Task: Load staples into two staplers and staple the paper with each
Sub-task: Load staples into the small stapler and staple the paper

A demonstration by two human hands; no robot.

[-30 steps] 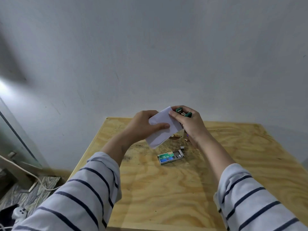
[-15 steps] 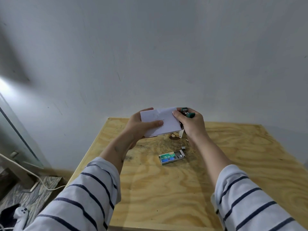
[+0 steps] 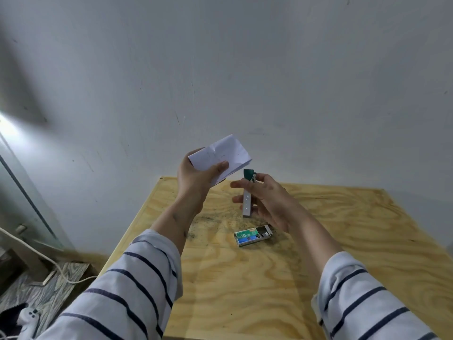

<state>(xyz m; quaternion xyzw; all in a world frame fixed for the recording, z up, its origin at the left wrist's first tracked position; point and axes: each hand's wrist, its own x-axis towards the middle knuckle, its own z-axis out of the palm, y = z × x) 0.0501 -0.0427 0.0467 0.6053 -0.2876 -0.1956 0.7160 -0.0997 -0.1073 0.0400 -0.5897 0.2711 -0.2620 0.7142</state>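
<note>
Plywood desk [image 3: 343, 241] by grey wall. Left hand [image 3: 196, 180] pinches folded paper [image 3: 220, 155] above far edge; right hand [image 3: 267, 200] grips stapler [image 3: 247, 197] upright just beside. Staple box [image 3: 252, 236] lies mid-desk.

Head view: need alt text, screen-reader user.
A person's left hand holds a folded white paper up above a wooden table, while the right hand holds a small green and silver stapler upright just below it. A box of staples lies on the table beneath the hands.
</note>
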